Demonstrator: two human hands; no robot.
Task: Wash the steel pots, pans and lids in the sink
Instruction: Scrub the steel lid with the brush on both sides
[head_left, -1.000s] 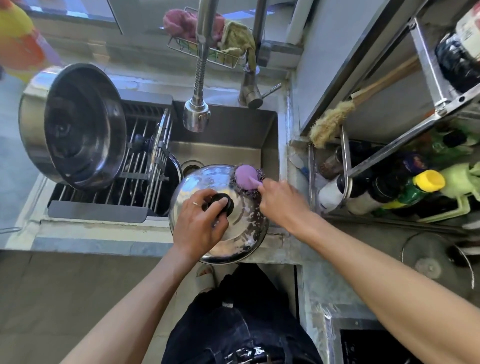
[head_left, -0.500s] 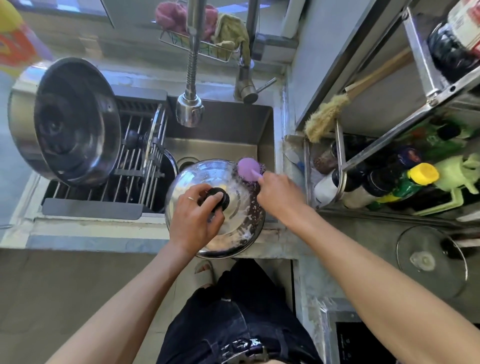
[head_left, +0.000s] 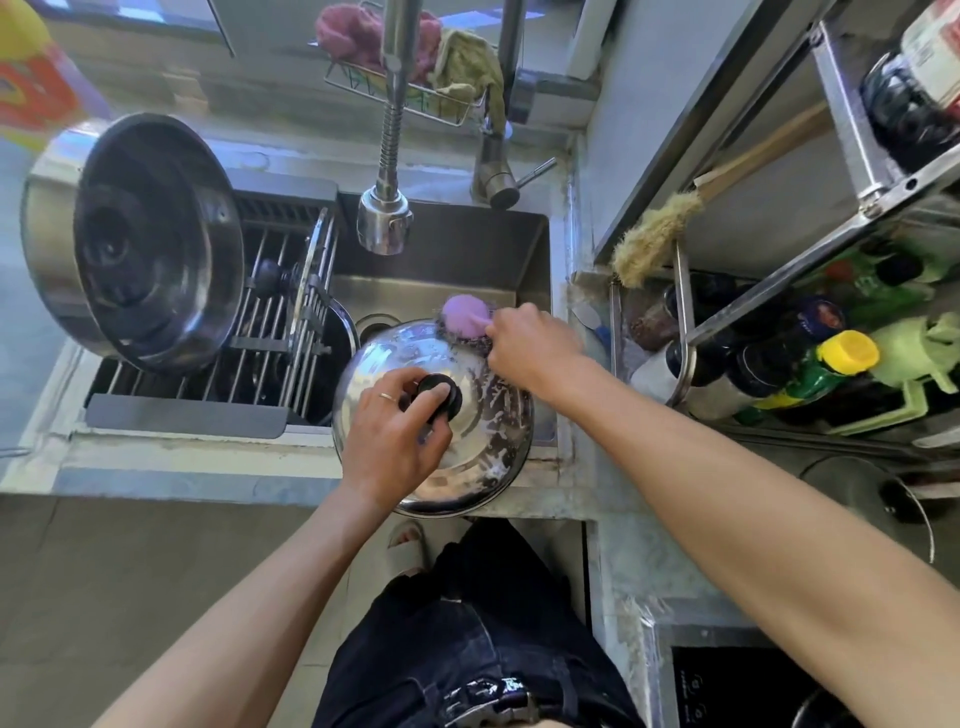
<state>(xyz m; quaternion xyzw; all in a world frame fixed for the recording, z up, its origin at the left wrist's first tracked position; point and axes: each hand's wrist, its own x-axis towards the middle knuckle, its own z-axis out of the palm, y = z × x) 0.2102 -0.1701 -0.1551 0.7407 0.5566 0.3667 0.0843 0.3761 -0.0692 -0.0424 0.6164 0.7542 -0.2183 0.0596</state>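
Note:
A domed steel lid (head_left: 405, 353) with soap streaks on its right side sits over the sink's front edge. My left hand (head_left: 392, 441) grips its black knob (head_left: 439, 396). My right hand (head_left: 530, 345) holds a purple-handled scrubber (head_left: 465, 314) against the lid's far rim. A large steel pot (head_left: 135, 244) lies on its side on the drying rack (head_left: 260, 358) at the left. Another lid (head_left: 311, 270) stands upright in the rack. The steel sink (head_left: 467, 249) is behind the lid.
A pull-down faucet head (head_left: 384, 218) hangs over the sink, with a cloth basket (head_left: 415, 62) behind it. At the right, a shelf rack holds bottles (head_left: 810, 364) and a brush (head_left: 660, 234). A glass lid (head_left: 872, 504) lies on the right counter.
The scrubber in my right hand has slid along the lid's far right rim. My left hand has kept its grip on the knob. The view has shifted slightly.

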